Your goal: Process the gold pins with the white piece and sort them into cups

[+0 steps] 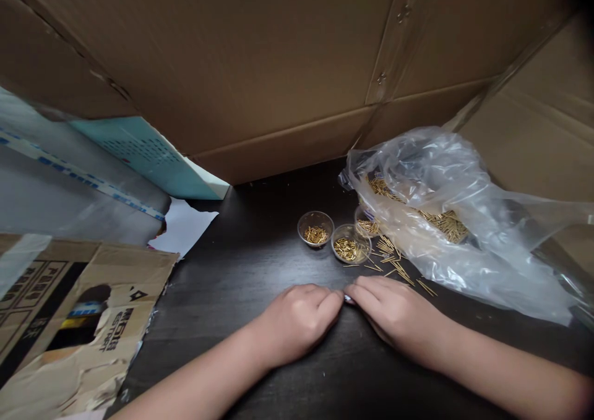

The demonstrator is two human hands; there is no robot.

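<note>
Dark brown bench [245, 247], inspected from where I stand: the person's two forearms reach in from the near side and converge. Left hand [301, 318] and right hand [394, 312] are turned palm down, fingers curled, tips nearly meeting. Both hands are pinching one small shiny piece [348, 299] between them, low over the bench; whether it touches the surface I cannot tell. Only a sliver of it shows, pale with a slight purplish tint; the remainder is covered by the fingers.

Count follows. Clear cups: three, just beyond the hands. The left cup [308, 221] and middle cup [364, 253] hold short gold-coloured pieces; the third cup [357, 214] holds gold-coloured pins and sits partly behind the bag. Loose pins [403, 273]: many, scattered beyond the right hand, overlapping, exact number not established. Plastic bag [501, 253]: one, clear and crumpled, at the right, with more pins inside. Torn cardboard box [153, 270]: one, at the left, bearing dark print.
</note>
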